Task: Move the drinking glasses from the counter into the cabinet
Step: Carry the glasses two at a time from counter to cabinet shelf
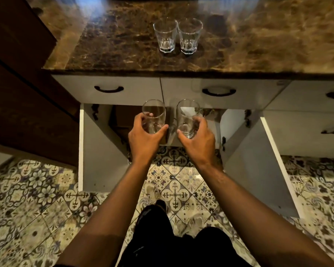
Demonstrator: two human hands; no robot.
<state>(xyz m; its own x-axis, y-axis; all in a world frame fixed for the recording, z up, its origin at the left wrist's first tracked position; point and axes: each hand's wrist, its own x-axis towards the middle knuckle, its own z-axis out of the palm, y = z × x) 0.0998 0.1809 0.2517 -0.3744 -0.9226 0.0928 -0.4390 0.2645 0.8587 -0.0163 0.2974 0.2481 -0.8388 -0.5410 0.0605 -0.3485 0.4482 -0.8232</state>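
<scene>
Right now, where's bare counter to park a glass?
The counter is bare right of the two faceted glasses, and also left of them and along its front edge. It is crowded only where that pair stands. Left hand and right hand each grip a smooth glass.

We see two bare forearms, no sleeves reaching the wrists, no watch, rings or bands on either the left hand [146, 134] or the right hand [198, 136]. Below, our legs wear black trousers [174, 245], and one dark shoe [161, 204] shows.
</scene>
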